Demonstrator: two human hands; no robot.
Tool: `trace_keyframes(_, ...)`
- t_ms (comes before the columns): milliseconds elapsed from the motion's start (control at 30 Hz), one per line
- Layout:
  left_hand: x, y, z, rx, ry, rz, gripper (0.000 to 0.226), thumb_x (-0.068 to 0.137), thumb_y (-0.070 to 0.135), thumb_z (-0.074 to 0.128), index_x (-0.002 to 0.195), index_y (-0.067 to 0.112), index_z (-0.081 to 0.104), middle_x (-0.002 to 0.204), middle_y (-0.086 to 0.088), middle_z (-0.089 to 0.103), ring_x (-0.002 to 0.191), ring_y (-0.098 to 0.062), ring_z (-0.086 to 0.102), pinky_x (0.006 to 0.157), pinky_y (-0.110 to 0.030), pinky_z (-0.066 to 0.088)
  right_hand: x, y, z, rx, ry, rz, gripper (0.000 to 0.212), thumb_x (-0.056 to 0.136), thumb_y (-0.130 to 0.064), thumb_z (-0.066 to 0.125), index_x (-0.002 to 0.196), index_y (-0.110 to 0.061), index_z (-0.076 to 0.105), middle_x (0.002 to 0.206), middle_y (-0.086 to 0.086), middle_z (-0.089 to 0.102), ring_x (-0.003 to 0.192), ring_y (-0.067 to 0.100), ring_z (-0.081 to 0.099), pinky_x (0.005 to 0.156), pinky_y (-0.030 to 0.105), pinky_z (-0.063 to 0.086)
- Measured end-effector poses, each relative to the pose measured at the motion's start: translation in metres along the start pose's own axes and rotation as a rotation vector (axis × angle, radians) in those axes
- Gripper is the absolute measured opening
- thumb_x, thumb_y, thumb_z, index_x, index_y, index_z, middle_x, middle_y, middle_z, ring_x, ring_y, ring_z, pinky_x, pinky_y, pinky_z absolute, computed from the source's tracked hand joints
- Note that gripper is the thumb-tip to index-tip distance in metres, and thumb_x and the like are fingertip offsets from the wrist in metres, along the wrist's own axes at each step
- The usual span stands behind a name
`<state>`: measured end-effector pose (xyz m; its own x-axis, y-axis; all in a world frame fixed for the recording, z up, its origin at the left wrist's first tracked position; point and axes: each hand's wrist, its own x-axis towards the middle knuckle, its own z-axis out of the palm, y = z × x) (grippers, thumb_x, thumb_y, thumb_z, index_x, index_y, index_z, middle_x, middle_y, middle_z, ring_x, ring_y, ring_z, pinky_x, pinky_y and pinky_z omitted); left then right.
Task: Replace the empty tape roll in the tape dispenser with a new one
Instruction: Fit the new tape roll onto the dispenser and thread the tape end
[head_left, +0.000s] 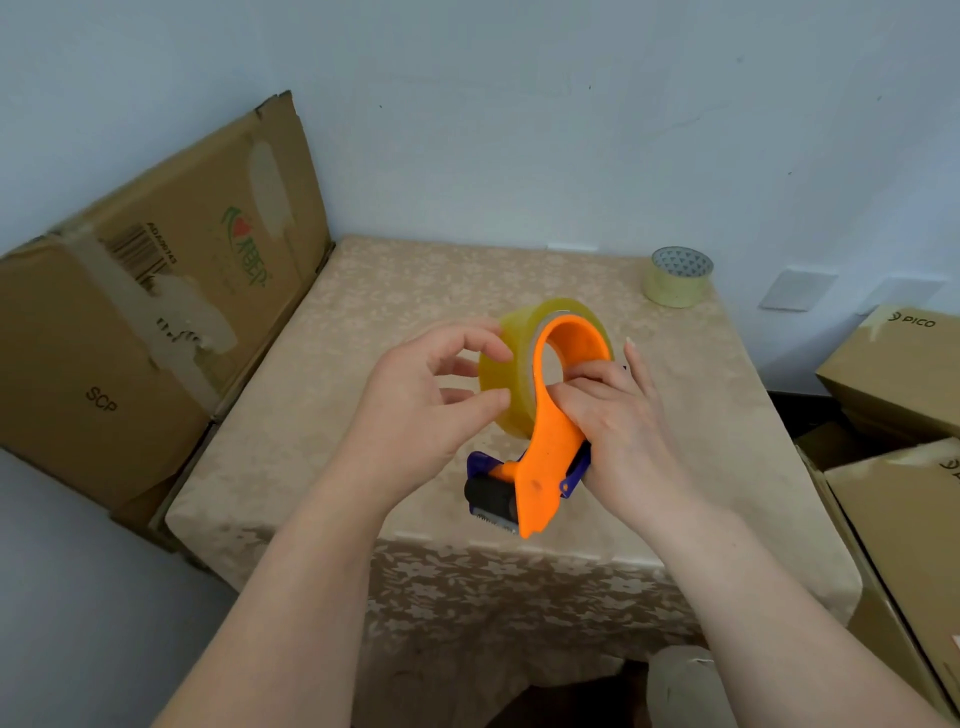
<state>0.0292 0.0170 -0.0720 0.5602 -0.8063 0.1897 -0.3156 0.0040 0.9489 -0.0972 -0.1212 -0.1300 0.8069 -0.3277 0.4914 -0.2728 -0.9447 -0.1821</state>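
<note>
Dispenser sits mid-frame, held above the table, orange frame facing the camera, blue roller and blade end pointing down toward the near table edge. Full clear roll is seated on the orange hub, on the frame's left side. Right hand grips the dispenser from the right, fingers curled against the frame by the hub opening, index finger extended up past the ring. Left hand is at the roll's left face, thumb and fingertips touching the tape surface, fingers loosely spread, not clamped around it. Second roll, thinner, with a printed core, stands on the table's far right corner, well apart. Cardboard boxes lean at left of frame; more boxes stacked at right edge.
</note>
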Motion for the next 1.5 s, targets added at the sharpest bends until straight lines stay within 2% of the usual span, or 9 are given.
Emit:
trace_keyframes(167, -0.001, 0.002, 0.0, 0.038, 0.02, 0.028, 0.056, 0.068, 0.009, 0.058, 0.114, 0.04, 0.056, 0.11, 0.016, 0.052, 0.086, 0.003, 0.047, 0.07, -0.02, 0.053, 0.001, -0.004, -0.004, -0.03, 0.047, -0.072, 0.015, 0.081, -0.013, 0.056, 0.091, -0.018, 0.065, 0.084, -0.002, 0.071, 0.105, 0.016, 0.045, 0.113, 0.044, 0.007)
trace_keyframes(267, -0.002, 0.004, 0.0, 0.086, 0.017, 0.026, 0.065, 0.063, 0.011, 0.051, 0.122, 0.038, 0.055, 0.115, 0.018, 0.044, 0.084, 0.001, 0.044, 0.072, -0.025, 0.053, 0.002, -0.006, -0.007, -0.027, 0.069, -0.099, 0.019, 0.085, -0.02, 0.047, 0.092, -0.02, 0.065, 0.088, -0.003, 0.072, 0.107, 0.016, 0.046, 0.116, 0.043, 0.006)
trace_keyframes(500, -0.003, 0.007, -0.001, 0.075, 0.009, -0.008, 0.056, 0.059, 0.008, 0.052, 0.103, 0.043, 0.054, 0.076, 0.044, 0.044, 0.077, -0.018, 0.049, 0.052, -0.014, 0.041, 0.0, -0.007, -0.006, -0.017, 0.082, -0.111, 0.017, 0.086, -0.021, 0.046, 0.096, -0.024, 0.059, 0.091, -0.004, 0.072, 0.109, 0.016, 0.046, 0.116, 0.043, 0.006)
trace_keyframes(700, -0.003, 0.008, -0.001, 0.079, 0.016, 0.049, 0.041, 0.055, 0.008, 0.052, 0.082, 0.039, 0.051, 0.11, 0.016, 0.058, 0.084, -0.01, 0.044, 0.068, -0.031, 0.052, -0.001, -0.005, -0.004, -0.037, 0.071, -0.115, 0.016, 0.086, -0.021, 0.045, 0.099, -0.029, 0.049, 0.091, -0.005, 0.072, 0.11, 0.015, 0.045, 0.116, 0.042, 0.005)
trace_keyframes(900, -0.001, 0.006, -0.009, 0.08, 0.047, 0.025, 0.046, 0.059, 0.01, 0.057, 0.098, 0.034, 0.057, 0.096, 0.029, 0.054, 0.1, -0.011, 0.049, 0.085, -0.039, 0.053, 0.0, -0.007, -0.006, -0.043, 0.063, -0.142, 0.015, 0.086, -0.021, 0.051, 0.096, -0.024, 0.062, 0.092, -0.007, 0.072, 0.11, 0.015, 0.047, 0.117, 0.045, 0.004)
trace_keyframes(1067, -0.002, 0.008, -0.008, 0.05, 0.012, 0.038, 0.046, 0.058, 0.003, 0.052, 0.092, 0.035, 0.056, 0.084, 0.037, 0.05, 0.09, -0.021, 0.054, 0.058, -0.019, 0.046, -0.002, -0.008, -0.006, -0.053, 0.018, -0.147, 0.016, 0.087, -0.022, 0.051, 0.097, -0.024, 0.064, 0.094, -0.008, 0.072, 0.112, 0.015, 0.047, 0.118, 0.045, 0.002)
trace_keyframes(1200, -0.001, 0.005, -0.005, 0.057, 0.038, 0.087, 0.048, 0.057, 0.002, 0.05, 0.09, 0.037, 0.056, 0.089, 0.013, 0.051, 0.089, -0.01, 0.046, 0.061, -0.03, 0.052, -0.002, -0.008, -0.007, -0.052, 0.008, -0.134, 0.018, 0.086, -0.022, 0.049, 0.096, -0.023, 0.065, 0.092, -0.007, 0.072, 0.111, 0.016, 0.046, 0.117, 0.044, 0.003)
trace_keyframes(1367, -0.002, 0.007, -0.001, 0.015, 0.051, 0.057, 0.051, 0.059, 0.004, 0.049, 0.098, 0.035, 0.059, 0.087, 0.007, 0.045, 0.082, -0.005, 0.044, 0.054, -0.014, 0.041, 0.0, -0.008, -0.009, -0.031, 0.046, -0.136, 0.016, 0.084, -0.019, 0.05, 0.098, -0.027, 0.053, 0.091, -0.006, 0.072, 0.111, 0.016, 0.046, 0.117, 0.041, 0.002)
trace_keyframes(1500, -0.001, 0.006, -0.004, -0.121, -0.044, -0.086, 0.053, 0.068, 0.02, 0.058, 0.116, 0.041, 0.057, 0.12, 0.01, 0.055, 0.109, -0.01, 0.056, 0.083, -0.026, 0.05, 0.002, -0.012, -0.012, -0.02, 0.056, -0.121, 0.019, 0.083, -0.018, 0.053, 0.1, -0.026, 0.051, 0.094, -0.004, 0.072, 0.112, 0.016, 0.046, 0.117, 0.042, 0.005)
